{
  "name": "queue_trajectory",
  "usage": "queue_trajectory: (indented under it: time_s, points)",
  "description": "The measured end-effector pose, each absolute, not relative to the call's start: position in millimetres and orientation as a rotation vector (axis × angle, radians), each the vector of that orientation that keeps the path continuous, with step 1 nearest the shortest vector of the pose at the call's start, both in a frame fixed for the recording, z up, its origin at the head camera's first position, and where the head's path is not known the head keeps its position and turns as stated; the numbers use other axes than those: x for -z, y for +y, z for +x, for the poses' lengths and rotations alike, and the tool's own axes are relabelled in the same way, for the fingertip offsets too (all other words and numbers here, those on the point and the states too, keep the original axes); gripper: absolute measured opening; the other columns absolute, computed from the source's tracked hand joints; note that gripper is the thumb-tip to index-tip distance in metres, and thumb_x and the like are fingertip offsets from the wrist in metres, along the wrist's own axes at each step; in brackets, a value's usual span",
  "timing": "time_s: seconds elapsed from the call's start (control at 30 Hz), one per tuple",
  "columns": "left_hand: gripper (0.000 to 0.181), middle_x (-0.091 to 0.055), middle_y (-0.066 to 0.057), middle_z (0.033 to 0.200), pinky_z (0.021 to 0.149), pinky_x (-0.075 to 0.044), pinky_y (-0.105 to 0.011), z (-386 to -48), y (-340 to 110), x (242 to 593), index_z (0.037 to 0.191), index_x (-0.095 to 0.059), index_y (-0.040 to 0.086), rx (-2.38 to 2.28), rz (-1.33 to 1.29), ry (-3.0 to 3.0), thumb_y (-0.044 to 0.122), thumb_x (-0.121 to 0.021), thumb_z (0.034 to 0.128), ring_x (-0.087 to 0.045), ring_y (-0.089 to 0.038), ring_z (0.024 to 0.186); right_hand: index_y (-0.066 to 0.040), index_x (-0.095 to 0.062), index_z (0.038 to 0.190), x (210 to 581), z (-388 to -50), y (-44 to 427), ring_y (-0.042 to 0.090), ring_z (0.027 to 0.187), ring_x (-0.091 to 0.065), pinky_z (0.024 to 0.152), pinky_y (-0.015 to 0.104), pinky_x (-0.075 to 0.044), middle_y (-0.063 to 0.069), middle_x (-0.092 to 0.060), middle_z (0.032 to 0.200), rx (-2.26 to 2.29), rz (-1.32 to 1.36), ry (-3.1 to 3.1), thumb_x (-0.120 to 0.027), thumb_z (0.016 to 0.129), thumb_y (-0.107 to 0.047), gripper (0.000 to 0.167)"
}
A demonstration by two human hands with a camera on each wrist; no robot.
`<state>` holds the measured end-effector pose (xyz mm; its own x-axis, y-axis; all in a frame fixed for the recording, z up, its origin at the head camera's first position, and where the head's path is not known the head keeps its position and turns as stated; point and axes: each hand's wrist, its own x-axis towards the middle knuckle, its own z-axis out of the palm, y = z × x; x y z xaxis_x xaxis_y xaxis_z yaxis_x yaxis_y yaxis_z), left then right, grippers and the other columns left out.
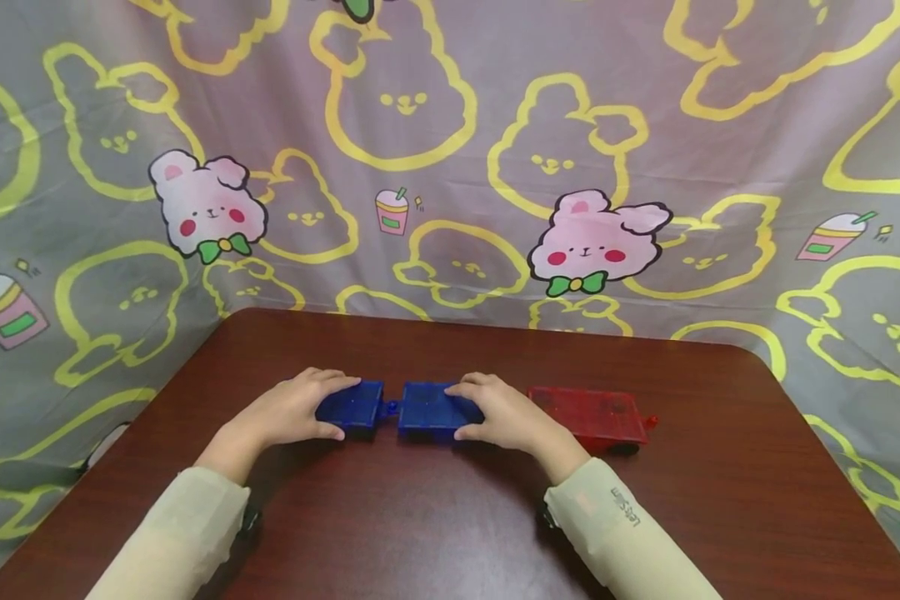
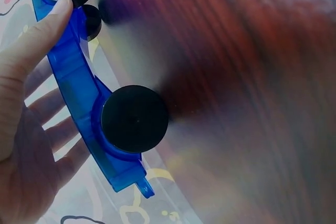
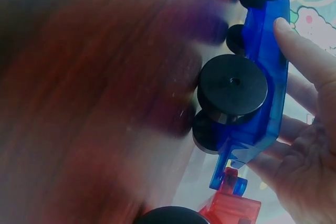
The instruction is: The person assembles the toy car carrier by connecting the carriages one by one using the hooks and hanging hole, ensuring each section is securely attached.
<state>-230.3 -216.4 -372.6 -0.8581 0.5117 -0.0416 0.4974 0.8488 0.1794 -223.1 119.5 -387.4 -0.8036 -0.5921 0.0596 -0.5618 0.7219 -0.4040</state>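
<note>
My left hand (image 1: 288,410) holds a blue see-through toy wagon (image 1: 363,405) from its left end, thumb on the near side and fingers across the far side. With my right hand (image 1: 508,413) I grip a second blue toy wagon (image 1: 424,410) in the same way. A small blue coupling (image 1: 392,407) lies between the two; whether it is hooked cannot be told. Behind the right hand stands a red toy wagon (image 1: 596,415). In the right wrist view, a blue hook (image 3: 218,174) meets the red wagon's end (image 3: 233,208). Black wheels (image 3: 232,85) show under the wagons.
The brown wooden table (image 1: 420,517) has a rounded far edge. A curtain (image 1: 450,275) with rabbit drawings hangs close behind it and on both sides. A red coupling knob (image 1: 652,421) sticks out from the red wagon's right end.
</note>
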Motion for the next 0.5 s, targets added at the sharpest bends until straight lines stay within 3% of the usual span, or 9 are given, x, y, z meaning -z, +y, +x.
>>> queue_trajectory:
  time_s: [0.3,0.5]
  points:
    - [0.077,-0.048,-0.018,0.150,0.104,-0.042,-0.064,-232.1,-217.5,369.3,0.148,-0.048,0.015,-0.261,0.784,2.919,0.039,-0.080,0.0819,-0.043,-0.041,0.138,-0.013,-0.058,0.139,385.9,-223.9,121.9,0.040,0.137,-0.043,0.112,0.054,-0.040,0.018,-0.049,0.147,0.665,-0.936,2.826,-0.078,0.085,-0.032,0.060]
    - [0.076,-0.047,-0.018,0.150,0.106,-0.040,-0.065,-231.4,-219.4,362.4,0.148,-0.048,0.015,-0.268,0.783,2.925,0.046,-0.076,0.0840,-0.041,-0.041,0.139,-0.016,-0.054,0.143,379.8,-225.4,137.9,0.047,0.148,-0.024,0.116,0.061,-0.030,0.016,-0.041,0.155,0.720,-0.971,2.867,-0.078,0.085,-0.036,0.066]
